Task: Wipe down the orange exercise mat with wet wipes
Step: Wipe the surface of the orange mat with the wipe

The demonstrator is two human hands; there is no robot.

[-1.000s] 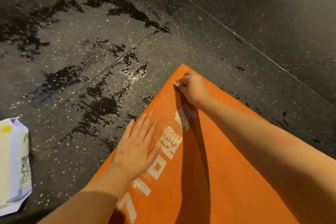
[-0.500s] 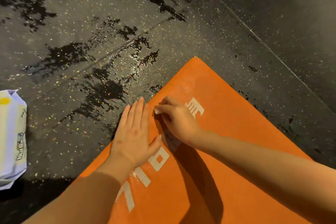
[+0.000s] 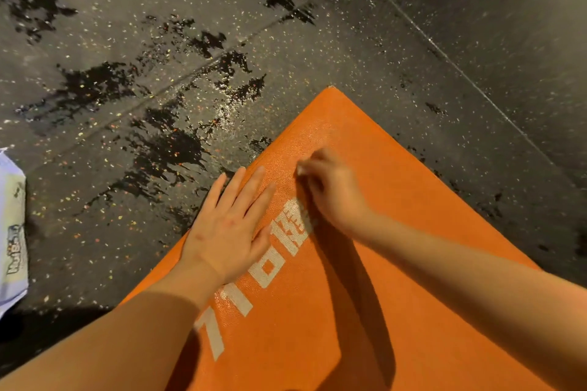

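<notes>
Orange exercise mat (image 3: 397,232) lies flat on the dark speckled floor (image 3: 444,41), one corner pointing away from the camera, white printed lettering (image 3: 270,267) running along its near-left part. Left hand (image 3: 232,232) rests palm-down on the mat at its left edge, fingers straight and slightly spread, the fingertips reaching the edge; it holds nothing. Right hand (image 3: 333,190) is on the mat just beyond the lettering, close beside the left fingertips, fingers curled and pinching a small white wet wipe (image 3: 300,170), of which only a scrap shows at the fingertips, pressed to the mat surface. Hand somewhat motion-blurred. Mat surface near the wipe has a faint sheen. Wet dark patches (image 3: 168,149) on the floor left of the mat. A white wipes packet (image 3: 12,247) lies on the floor at the far left frame edge, well apart from the mat, partly cut off.
</notes>
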